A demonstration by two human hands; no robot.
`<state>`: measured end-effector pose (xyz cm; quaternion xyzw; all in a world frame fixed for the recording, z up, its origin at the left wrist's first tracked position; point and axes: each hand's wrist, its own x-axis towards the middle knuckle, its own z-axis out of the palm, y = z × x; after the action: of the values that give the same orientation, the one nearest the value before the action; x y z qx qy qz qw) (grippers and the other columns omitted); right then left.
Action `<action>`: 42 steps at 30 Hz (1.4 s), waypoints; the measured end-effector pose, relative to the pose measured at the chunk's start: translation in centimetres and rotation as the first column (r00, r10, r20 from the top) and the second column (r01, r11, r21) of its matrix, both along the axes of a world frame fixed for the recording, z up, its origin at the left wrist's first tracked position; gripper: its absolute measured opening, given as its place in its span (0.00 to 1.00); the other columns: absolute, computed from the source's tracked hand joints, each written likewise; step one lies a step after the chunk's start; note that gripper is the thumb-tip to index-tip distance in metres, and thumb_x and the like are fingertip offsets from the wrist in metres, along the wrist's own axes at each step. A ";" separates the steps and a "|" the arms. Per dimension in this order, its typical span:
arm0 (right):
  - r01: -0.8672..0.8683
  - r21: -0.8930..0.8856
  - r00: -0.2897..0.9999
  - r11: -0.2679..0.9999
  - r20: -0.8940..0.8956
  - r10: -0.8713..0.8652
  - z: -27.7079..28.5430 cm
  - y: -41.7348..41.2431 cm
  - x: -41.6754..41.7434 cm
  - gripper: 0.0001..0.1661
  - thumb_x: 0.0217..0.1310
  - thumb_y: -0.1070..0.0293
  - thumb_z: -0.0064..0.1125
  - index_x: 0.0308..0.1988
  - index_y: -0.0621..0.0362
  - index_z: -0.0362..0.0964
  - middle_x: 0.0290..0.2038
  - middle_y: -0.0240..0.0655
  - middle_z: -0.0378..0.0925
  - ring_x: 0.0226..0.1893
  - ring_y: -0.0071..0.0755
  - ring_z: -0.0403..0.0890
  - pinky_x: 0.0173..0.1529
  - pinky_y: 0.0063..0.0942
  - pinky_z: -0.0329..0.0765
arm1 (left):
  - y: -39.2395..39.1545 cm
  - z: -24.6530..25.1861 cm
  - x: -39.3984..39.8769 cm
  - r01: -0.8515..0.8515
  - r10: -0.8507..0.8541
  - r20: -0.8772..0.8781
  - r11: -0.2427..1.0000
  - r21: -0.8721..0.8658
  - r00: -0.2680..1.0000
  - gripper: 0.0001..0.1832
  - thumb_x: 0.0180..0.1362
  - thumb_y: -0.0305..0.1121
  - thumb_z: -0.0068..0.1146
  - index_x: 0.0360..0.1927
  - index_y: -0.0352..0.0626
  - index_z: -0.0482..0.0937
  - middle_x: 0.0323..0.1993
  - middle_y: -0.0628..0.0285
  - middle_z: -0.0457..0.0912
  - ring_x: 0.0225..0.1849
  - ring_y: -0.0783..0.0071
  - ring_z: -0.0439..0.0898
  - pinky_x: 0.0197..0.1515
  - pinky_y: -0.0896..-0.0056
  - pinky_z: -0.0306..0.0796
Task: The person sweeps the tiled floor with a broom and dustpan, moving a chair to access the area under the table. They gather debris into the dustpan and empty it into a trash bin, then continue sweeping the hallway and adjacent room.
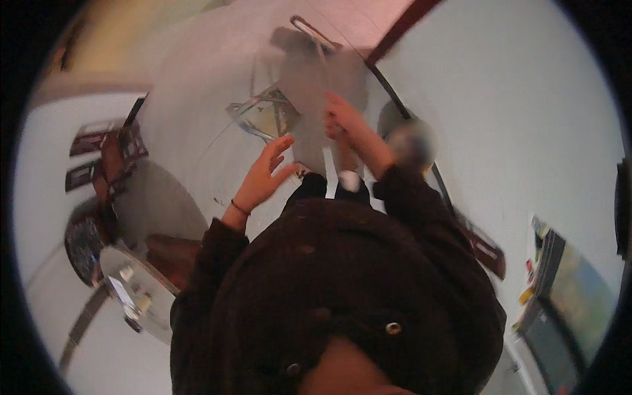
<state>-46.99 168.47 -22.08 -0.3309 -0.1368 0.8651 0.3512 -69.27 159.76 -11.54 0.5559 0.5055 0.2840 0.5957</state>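
My right hand (340, 116) is closed around the lower end of a thin, pale handle (323, 59). The handle runs away from me to a narrow, elongated head with a dark rim (313, 32), blurred; its exact kind cannot be told. My left hand (266, 175), with a thin dark band at the wrist, is held out with the thumb apart from the fingers and holds nothing. Beyond its fingertips, a metal frame with angled tubes (259, 116) stands or lies on the pale floor. My feet are below and between my hands.
A round table (163, 318) with small items is at the lower left, near dark red chairs (111, 160). A blurred round object (410, 143) lies right of my right forearm, close to the dark baseboard (390, 91). A large screen or picture (582, 291) is at the right.
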 end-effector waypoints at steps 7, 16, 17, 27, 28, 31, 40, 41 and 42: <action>-0.399 -0.366 0.666 0.841 0.515 0.540 4.0 -7.1 5.0 0.35 0.54 0.72 0.44 0.62 0.40 0.50 0.28 0.33 0.65 0.16 0.24 0.66 0.19 0.24 0.66 | -2.7 -8.6 -12.4 -0.474 0.592 0.025 0.669 -0.572 0.806 0.21 0.60 0.43 0.46 0.53 0.43 0.66 0.51 0.60 0.70 0.54 0.68 0.68 0.54 0.66 0.61; -0.674 -0.236 0.323 0.700 0.758 0.567 0.6 0.5 4.7 0.20 0.52 0.67 0.50 0.47 0.58 0.62 0.27 0.28 0.66 0.23 0.22 0.66 0.25 0.21 0.65 | 1.3 -19.9 -12.6 -0.488 0.854 0.205 0.453 -0.746 0.479 0.27 0.54 0.45 0.52 0.53 0.41 0.65 0.48 0.57 0.71 0.50 0.64 0.70 0.51 0.62 0.64; -0.706 -0.240 0.313 0.666 0.738 0.598 1.0 2.5 4.8 0.16 0.52 0.66 0.51 0.42 0.59 0.66 0.29 0.27 0.66 0.26 0.21 0.66 0.28 0.21 0.65 | 3.1 -20.5 -12.0 -0.540 0.844 0.126 0.441 -0.717 0.521 0.30 0.52 0.46 0.54 0.54 0.40 0.64 0.50 0.55 0.70 0.51 0.63 0.69 0.52 0.62 0.63; -0.444 -0.287 0.706 0.849 0.471 0.529 11.3 24.0 7.9 0.12 0.61 0.62 0.47 0.44 0.50 0.62 0.20 0.21 0.61 0.10 0.15 0.58 0.15 0.14 0.58 | 11.3 -30.6 -13.2 -0.986 0.788 -0.593 0.155 -0.066 0.164 0.41 0.42 0.53 0.58 0.54 0.30 0.64 0.51 0.41 0.70 0.53 0.51 0.69 0.53 0.60 0.63; -0.443 -0.354 0.613 0.824 0.551 0.566 12.8 26.3 6.1 0.10 0.60 0.61 0.48 0.41 0.48 0.62 0.19 0.22 0.61 0.10 0.15 0.57 0.15 0.15 0.58 | 12.1 -31.2 -12.8 -0.980 0.803 -0.563 0.139 -0.142 0.195 0.40 0.42 0.54 0.58 0.51 0.31 0.67 0.49 0.41 0.71 0.52 0.51 0.70 0.53 0.60 0.64; -0.389 -0.365 0.536 0.846 0.657 0.530 11.8 32.3 5.6 0.05 0.60 0.64 0.48 0.34 0.49 0.62 0.17 0.23 0.59 0.10 0.15 0.59 0.13 0.17 0.57 | 14.6 -28.9 -11.3 -0.958 0.748 -0.623 0.059 -0.281 0.229 0.32 0.42 0.55 0.57 0.41 0.35 0.76 0.44 0.42 0.75 0.48 0.52 0.73 0.49 0.59 0.67; -0.803 -0.243 0.360 0.543 0.529 0.769 0.5 42.6 -8.5 0.06 0.58 0.66 0.47 0.29 0.53 0.66 0.16 0.24 0.64 0.14 0.21 0.66 0.21 0.20 0.68 | 2.3 -20.1 -7.2 -0.977 0.539 -0.831 -0.212 0.027 -0.140 0.21 0.40 0.47 0.58 0.35 0.45 0.78 0.40 0.44 0.74 0.47 0.49 0.70 0.47 0.57 0.67; -0.646 -0.422 0.464 0.636 0.445 0.766 -0.8 40.3 -11.3 0.03 0.57 0.69 0.47 0.30 0.54 0.66 0.18 0.26 0.66 0.17 0.23 0.68 0.23 0.19 0.70 | 0.4 -18.9 -6.4 -0.965 0.534 -0.824 -0.255 0.056 -0.189 0.19 0.40 0.45 0.58 0.35 0.45 0.78 0.41 0.43 0.74 0.48 0.48 0.69 0.48 0.57 0.67; -0.658 -0.430 0.408 0.618 0.487 0.772 -0.3 35.6 -13.7 0.04 0.54 0.68 0.48 0.30 0.54 0.66 0.20 0.28 0.68 0.19 0.26 0.70 0.24 0.22 0.71 | -1.9 -19.0 -4.5 -0.893 0.473 -0.802 -0.420 0.158 -0.365 0.17 0.40 0.40 0.58 0.35 0.45 0.77 0.42 0.42 0.72 0.51 0.46 0.67 0.49 0.56 0.66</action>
<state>-60.66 204.05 -22.38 -0.5377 -0.2999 0.7732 -0.1516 -73.80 157.83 -30.51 -0.2613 0.9309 0.2402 0.0859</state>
